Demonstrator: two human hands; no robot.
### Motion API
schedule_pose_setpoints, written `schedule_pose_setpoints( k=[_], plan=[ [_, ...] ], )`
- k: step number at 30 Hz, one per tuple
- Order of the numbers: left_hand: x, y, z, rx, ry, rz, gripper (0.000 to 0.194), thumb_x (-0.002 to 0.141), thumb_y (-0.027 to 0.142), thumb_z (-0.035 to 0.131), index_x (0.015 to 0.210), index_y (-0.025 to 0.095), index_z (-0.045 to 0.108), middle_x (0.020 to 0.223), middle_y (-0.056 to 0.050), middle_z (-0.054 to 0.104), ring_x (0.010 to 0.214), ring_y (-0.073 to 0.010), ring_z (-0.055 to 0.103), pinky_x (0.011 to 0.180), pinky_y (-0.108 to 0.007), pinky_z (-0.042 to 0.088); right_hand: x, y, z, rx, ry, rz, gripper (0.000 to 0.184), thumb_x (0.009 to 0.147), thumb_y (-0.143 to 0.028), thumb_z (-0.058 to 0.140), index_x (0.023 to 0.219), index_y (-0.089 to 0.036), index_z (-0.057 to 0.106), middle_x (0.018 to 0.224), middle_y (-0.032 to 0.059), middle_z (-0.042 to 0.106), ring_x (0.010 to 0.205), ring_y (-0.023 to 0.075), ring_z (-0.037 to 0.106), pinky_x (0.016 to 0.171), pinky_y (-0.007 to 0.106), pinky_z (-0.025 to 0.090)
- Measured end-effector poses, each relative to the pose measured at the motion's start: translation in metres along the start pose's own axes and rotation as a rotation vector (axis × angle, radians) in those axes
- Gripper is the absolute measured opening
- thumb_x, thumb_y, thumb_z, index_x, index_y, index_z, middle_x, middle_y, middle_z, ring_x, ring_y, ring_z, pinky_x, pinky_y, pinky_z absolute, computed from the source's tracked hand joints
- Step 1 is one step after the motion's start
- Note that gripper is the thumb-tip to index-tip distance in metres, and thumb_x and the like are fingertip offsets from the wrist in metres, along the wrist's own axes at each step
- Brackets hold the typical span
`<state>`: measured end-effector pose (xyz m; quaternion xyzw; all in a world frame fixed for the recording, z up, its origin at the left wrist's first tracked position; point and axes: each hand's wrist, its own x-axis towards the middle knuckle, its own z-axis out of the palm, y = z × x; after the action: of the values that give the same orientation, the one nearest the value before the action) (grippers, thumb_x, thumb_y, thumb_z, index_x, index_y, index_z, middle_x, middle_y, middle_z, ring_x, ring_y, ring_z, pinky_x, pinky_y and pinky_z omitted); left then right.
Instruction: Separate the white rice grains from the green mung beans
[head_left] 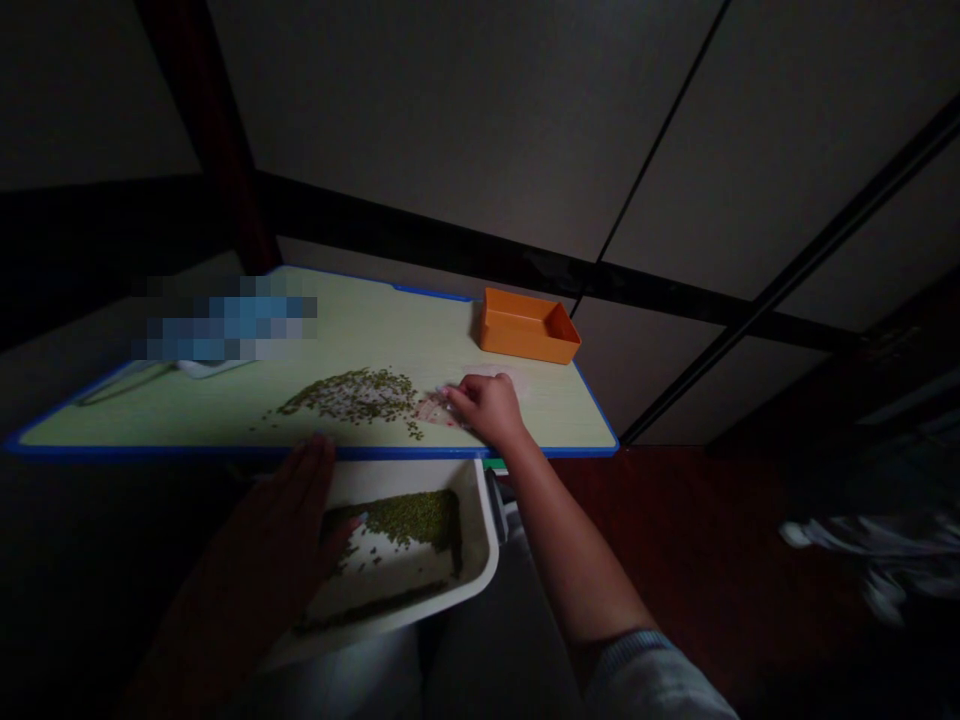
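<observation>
A pile of small green beans (352, 393) lies spread on the pale green table (375, 330) with a blue edge. My right hand (487, 405) rests on the table just right of the pile, its fingers curled and pinched over a few pale bits. My left hand (289, 520) grips the left rim of a white tray (480, 540) held below the table's front edge. More green beans (416, 515) lie heaped in the tray's far end.
An orange rectangular box (529, 327) stands at the table's back right corner. A white object (210, 366) and a blurred patch sit at the left. Dark floor lies to the right of the table, pale wall panels behind it.
</observation>
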<state>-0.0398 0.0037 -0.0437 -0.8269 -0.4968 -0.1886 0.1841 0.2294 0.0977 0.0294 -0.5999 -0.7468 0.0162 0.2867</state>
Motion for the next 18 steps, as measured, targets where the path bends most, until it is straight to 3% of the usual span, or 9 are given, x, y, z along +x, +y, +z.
schedule_pose_setpoints(
  k=[12,18],
  plan=[
    [0.0032,0.0026,-0.0043,0.011,0.031,-0.004,0.079,0.089,0.051,0.030,0.150,0.005,0.008,0.150,-0.026,0.041,0.139,-0.0362,0.042,0.103,-0.052,0.046,-0.0020,0.0055,0.0031,0.161,0.027,-0.044,0.038,0.086,-0.046,0.067,0.061,-0.018,0.064,0.052,-0.0054,0.054,0.052,0.0086,0.045,0.075,0.026,0.032],
    [0.0029,0.0029,-0.0028,-0.019,0.012,-0.023,0.080,0.088,0.051,0.031,0.150,0.005,0.012,0.151,-0.025,0.040,0.140,-0.0358,0.040,0.105,-0.053,0.044,-0.0003,0.0047,0.0032,0.084,0.013,-0.051,0.038,0.088,-0.047,0.063,0.064,-0.018,0.065,0.054,-0.0037,0.057,0.053,0.0095,0.045,0.073,0.026,0.032]
  ],
)
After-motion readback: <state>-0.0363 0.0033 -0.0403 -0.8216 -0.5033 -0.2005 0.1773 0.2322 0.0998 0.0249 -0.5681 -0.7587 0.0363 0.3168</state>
